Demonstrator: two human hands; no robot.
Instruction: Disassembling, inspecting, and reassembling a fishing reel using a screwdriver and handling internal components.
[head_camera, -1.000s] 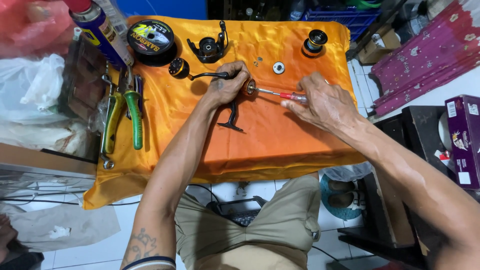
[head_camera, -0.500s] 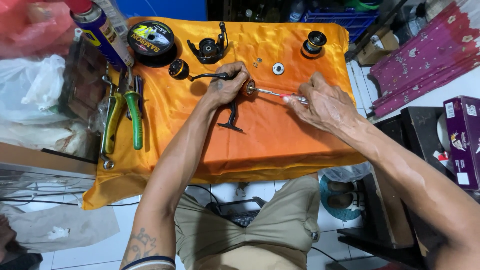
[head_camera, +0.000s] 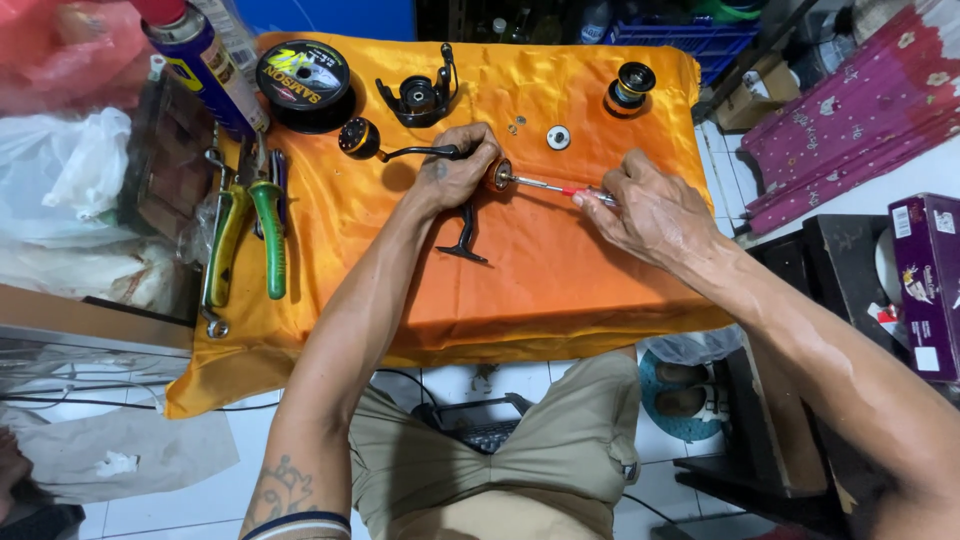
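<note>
1. Your left hand (head_camera: 458, 172) is curled tightly around the fishing reel body (head_camera: 497, 176), gripping it over the orange cloth (head_camera: 560, 280); the reel's black foot (head_camera: 463, 240) sticks out below your palm, toward you.
2. Your right hand (head_camera: 640, 205) is closed on the red-handled screwdriver (head_camera: 560, 188), fingers pinching the handle. The shaft runs from this hand across to the reel, its tip meeting the reel's end just beside your left thumb.
3. The black crank handle (head_camera: 395, 153) lies just beyond your left knuckles.
4. A small round washer (head_camera: 558, 137) rests beyond the screwdriver shaft, between your two hands.
5. Green-handled pliers (head_camera: 268, 235) lie well apart, outboard of your left forearm.
</note>
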